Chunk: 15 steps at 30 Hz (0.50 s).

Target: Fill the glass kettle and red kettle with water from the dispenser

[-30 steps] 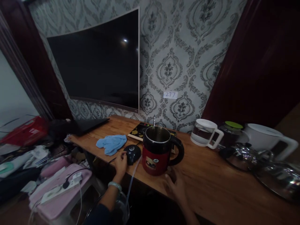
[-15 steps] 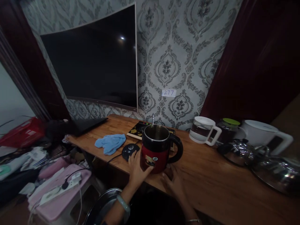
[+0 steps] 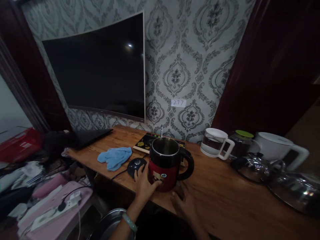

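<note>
A red and black electric kettle (image 3: 165,171) stands upright on the wooden table with its top uncovered and its black handle to the right. My left hand (image 3: 145,185) is at its left side, fingers spread, the thumb against the front near the sticker. The fingertips reach over the edge of a round black base (image 3: 136,165) with a cord; whether they touch it I cannot tell. Just below the handle, my right hand (image 3: 186,201) is beside the kettle's foot with thumb and fingers apart, partly in shadow. A shiny metal handle (image 3: 161,131) shows behind the kettle's rim.
Behind the kettle lies a black induction cooker (image 3: 143,142). A blue cloth (image 3: 115,157) and a dark laptop (image 3: 92,136) are to the left. Glass jug (image 3: 215,143), white pitcher (image 3: 275,143) and metal teapot (image 3: 256,166) stand right. A metal pot (image 3: 116,215) sits below the table edge.
The whole view has shifted slightly, so the table and its things appear a little lower. Both hands stay about the same beside the kettle.
</note>
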Each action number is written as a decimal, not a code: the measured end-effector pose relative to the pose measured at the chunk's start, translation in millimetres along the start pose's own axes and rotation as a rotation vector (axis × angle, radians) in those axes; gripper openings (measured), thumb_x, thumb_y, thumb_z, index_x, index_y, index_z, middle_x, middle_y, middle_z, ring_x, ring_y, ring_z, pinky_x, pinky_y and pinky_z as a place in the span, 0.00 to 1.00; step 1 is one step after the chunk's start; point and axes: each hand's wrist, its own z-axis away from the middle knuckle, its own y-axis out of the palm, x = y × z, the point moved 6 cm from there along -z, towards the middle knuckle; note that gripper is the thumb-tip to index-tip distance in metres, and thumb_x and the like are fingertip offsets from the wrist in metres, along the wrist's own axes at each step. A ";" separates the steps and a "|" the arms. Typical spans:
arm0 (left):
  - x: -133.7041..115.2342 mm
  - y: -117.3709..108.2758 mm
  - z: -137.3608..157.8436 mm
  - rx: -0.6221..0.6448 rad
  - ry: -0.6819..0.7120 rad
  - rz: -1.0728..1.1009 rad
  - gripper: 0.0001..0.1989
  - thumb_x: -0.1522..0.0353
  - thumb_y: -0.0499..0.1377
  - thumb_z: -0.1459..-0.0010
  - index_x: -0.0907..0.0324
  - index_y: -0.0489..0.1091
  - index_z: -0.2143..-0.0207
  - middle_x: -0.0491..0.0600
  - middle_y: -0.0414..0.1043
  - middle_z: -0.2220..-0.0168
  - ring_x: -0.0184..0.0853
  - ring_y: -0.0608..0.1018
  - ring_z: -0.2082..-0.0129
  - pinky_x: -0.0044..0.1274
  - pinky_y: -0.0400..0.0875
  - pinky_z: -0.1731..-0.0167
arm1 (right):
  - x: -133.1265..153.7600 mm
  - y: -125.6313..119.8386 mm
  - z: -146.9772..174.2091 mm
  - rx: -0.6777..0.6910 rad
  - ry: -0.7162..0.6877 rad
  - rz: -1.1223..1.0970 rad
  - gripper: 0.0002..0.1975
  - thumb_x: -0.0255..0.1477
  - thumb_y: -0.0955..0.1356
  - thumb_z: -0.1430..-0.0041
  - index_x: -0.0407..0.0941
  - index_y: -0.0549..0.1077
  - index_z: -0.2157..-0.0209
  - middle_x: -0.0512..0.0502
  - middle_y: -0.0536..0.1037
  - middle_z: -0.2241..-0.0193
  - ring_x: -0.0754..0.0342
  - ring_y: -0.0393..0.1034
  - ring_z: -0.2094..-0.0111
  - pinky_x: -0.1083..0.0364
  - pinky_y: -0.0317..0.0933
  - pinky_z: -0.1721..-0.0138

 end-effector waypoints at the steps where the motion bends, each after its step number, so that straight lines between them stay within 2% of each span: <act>1: 0.1 -0.3 -0.7 0.005 -0.006 0.008 0.46 0.58 0.69 0.59 0.58 0.60 0.37 0.60 0.68 0.42 0.52 0.64 0.38 0.48 0.48 0.38 | 0.6 -0.3 -0.2 0.002 0.003 -0.004 0.26 0.39 0.67 0.45 0.45 0.73 0.45 0.39 0.75 0.47 0.39 0.66 0.43 0.40 0.61 0.42; 15: 0.0 -5.5 -6.9 0.056 -0.010 0.055 0.47 0.58 0.68 0.60 0.58 0.59 0.37 0.59 0.69 0.43 0.52 0.66 0.40 0.47 0.50 0.39 | -4.5 0.0 -1.8 -0.014 -0.009 0.021 0.25 0.39 0.68 0.47 0.45 0.75 0.48 0.37 0.75 0.46 0.38 0.67 0.43 0.39 0.61 0.42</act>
